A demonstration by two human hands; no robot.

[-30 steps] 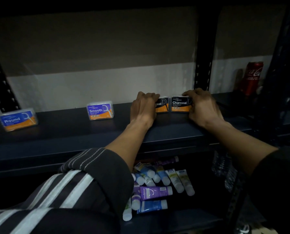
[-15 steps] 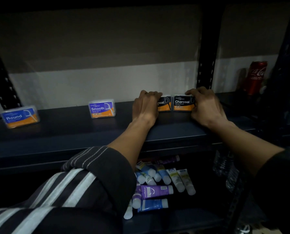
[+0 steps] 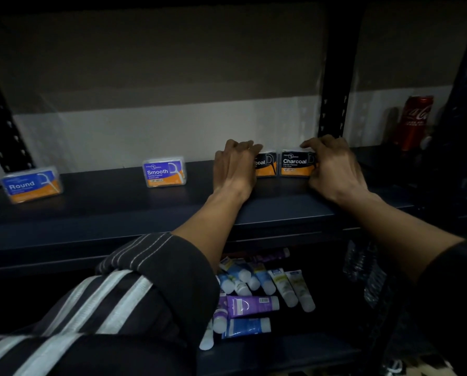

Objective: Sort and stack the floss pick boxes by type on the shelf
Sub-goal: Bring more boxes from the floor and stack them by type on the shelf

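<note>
A: Where are the floss boxes?

B: 4 stand in a row on the dark shelf [image 3: 118,210], labels facing out. At about 9 o'clock is the Round box [image 3: 31,184]. Toward 10 o'clock, well apart from it, stands the Smooth box [image 3: 164,172]. Near 12 o'clock are 2 black and orange ones, just beside each other with a thin gap between: the left Charcoal box [image 3: 266,164] and the right Charcoal box [image 3: 297,163].

A: And the hands?

B: The left hand [image 3: 233,166] covers the left half of the left Charcoal box, fingers curled over its top; only "coal" shows. The right hand [image 3: 332,165] has its fingers draped over the top right of the right Charcoal box, thumb at its right side. Both hands are curled onto their boxes, but whether they grip firmly or merely rest I cannot tell.

A: Anything else around?

B: At 2 o'clock, past the black upright post [image 3: 335,77], a red soda can [image 3: 414,123] stands upright. At 6 o'clock, on the lower shelf, lies a loose pile of tubes [image 3: 254,299], white, blue and purple. A striped sleeve [image 3: 104,302] fills the 7 o'clock corner.
</note>
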